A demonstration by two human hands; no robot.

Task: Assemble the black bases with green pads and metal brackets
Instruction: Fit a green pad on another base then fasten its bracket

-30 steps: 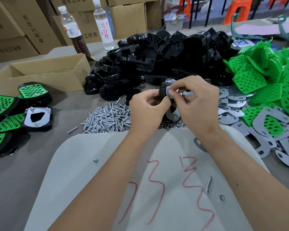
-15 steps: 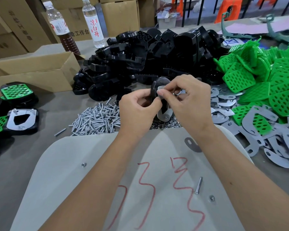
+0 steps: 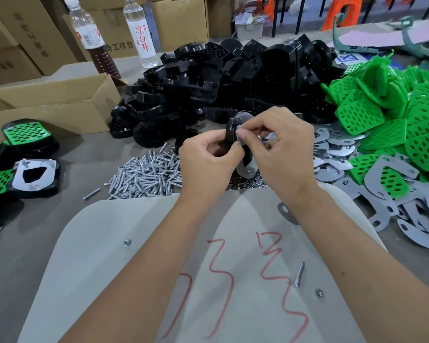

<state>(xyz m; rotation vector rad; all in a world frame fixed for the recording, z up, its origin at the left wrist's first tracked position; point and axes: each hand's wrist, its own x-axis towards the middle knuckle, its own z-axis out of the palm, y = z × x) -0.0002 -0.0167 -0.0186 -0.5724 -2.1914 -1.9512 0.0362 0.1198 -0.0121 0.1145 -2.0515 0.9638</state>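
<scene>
Black base (image 3: 230, 131) gripped on edge by left hand (image 3: 206, 162), right hand (image 3: 282, 147) pinching bracket (image 3: 245, 167) against it — fastening step, likely needs 1 screw next.

Grey table (image 3: 47, 226) bears screws (image 3: 146, 174), black bases (image 3: 208, 80), brackets (image 3: 406, 206).

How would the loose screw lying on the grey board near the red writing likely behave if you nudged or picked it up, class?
The loose screw lies on its side, slim and round, so a nudge would probably roll it, likely in a curve because of its wider head. It looks like metal, so probably stiff and not fragile. Being so thin on the flat grey board, it may need a fingertip pinch.
</scene>
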